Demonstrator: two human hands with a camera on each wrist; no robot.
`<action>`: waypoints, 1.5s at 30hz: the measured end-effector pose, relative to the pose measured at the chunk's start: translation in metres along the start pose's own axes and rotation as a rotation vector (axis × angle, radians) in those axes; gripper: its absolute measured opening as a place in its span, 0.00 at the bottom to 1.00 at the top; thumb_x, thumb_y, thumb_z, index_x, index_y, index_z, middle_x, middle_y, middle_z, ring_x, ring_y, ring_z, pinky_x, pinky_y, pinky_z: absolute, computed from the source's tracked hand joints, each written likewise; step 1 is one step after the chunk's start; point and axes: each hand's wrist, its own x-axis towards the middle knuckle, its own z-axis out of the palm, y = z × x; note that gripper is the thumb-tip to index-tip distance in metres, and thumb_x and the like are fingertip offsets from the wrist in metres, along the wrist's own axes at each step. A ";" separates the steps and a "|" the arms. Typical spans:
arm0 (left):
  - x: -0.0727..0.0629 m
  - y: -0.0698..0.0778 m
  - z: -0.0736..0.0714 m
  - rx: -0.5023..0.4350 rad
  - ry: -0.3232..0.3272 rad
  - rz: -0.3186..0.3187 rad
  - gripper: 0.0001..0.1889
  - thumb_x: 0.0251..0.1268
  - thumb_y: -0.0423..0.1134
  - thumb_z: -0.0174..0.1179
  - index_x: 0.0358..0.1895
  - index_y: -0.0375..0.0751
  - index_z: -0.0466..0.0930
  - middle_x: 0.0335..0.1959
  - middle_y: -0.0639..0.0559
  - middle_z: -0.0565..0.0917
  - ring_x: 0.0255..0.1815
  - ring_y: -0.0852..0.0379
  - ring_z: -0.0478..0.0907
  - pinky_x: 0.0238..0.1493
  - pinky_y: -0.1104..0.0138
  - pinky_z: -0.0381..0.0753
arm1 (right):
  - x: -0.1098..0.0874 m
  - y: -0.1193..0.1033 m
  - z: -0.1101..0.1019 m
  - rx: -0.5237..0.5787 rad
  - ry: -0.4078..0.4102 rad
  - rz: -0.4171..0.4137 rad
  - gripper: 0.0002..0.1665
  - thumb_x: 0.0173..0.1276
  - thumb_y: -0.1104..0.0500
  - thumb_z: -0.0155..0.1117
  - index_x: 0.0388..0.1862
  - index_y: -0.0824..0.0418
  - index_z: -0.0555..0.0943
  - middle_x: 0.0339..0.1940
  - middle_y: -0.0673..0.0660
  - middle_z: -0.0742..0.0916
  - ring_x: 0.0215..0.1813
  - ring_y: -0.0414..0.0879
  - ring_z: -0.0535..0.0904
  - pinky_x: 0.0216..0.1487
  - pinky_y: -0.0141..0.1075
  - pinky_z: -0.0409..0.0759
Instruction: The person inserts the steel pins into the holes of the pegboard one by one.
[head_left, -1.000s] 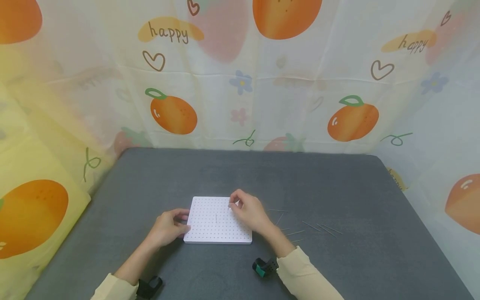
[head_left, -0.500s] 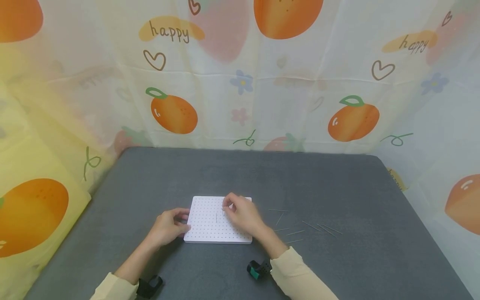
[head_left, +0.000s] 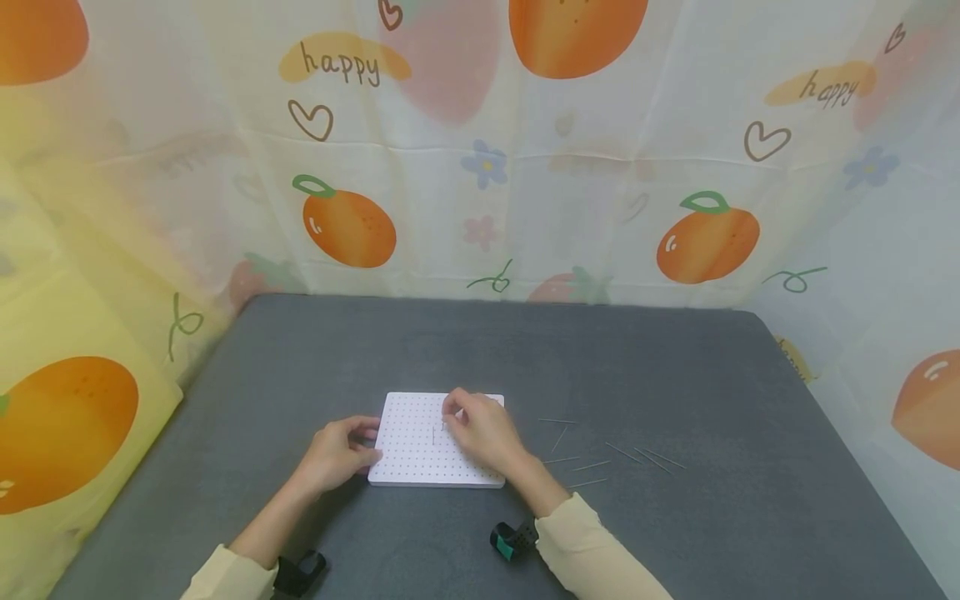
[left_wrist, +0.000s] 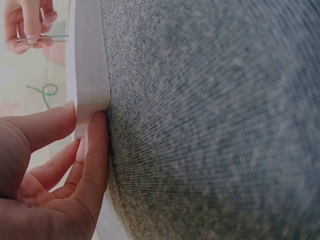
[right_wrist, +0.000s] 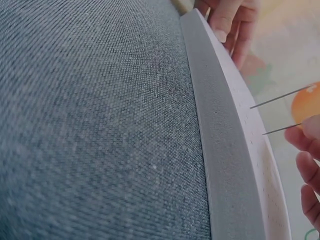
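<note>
A white board with rows of small holes (head_left: pixel 408 467) lies flat on the table. My left hand (head_left: pixel 335 456) grips its left edge, thumb on the upper rim and fingers at the side, as the left wrist view shows. One thin metal pin (right_wrist: pixel 275 100) stands upright in the board near its middle. Over the board, my right hand (head_left: pixel 483 432) pinches a second thin metal pin (right_wrist: pixel 281 129) between thumb and forefinger. This pin is upright beside the first, its lower tip right at the board's holed face. The right hand covers part of the board's right half.
Several loose metal pins (head_left: pixel 590 465) lie scattered on the dark grey table (head_left: pixel 675 383) right of the board. Behind the table hangs a fruit-printed cloth (head_left: pixel 570 208). Each wrist wears a black band (head_left: pixel 513 540).
My right hand has moved left and slightly down with its pin, from the board's right part to beside the standing pin. The left hand stays at the board's edge.
</note>
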 end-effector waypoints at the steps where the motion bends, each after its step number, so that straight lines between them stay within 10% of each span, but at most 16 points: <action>1: 0.000 0.000 0.000 0.002 -0.001 0.002 0.24 0.50 0.28 0.63 0.54 0.33 0.73 0.42 0.42 0.79 0.31 0.57 0.79 0.29 0.65 0.81 | 0.000 0.000 0.000 -0.003 -0.004 0.000 0.03 0.59 0.59 0.60 0.32 0.50 0.77 0.25 0.43 0.81 0.26 0.35 0.70 0.27 0.26 0.66; 45: 0.000 0.002 0.001 0.000 0.004 -0.013 0.25 0.50 0.28 0.62 0.55 0.32 0.72 0.42 0.42 0.79 0.31 0.57 0.79 0.29 0.64 0.81 | -0.011 0.014 -0.011 -0.015 -0.084 0.019 0.06 0.62 0.58 0.58 0.38 0.51 0.79 0.34 0.46 0.84 0.35 0.38 0.76 0.37 0.32 0.75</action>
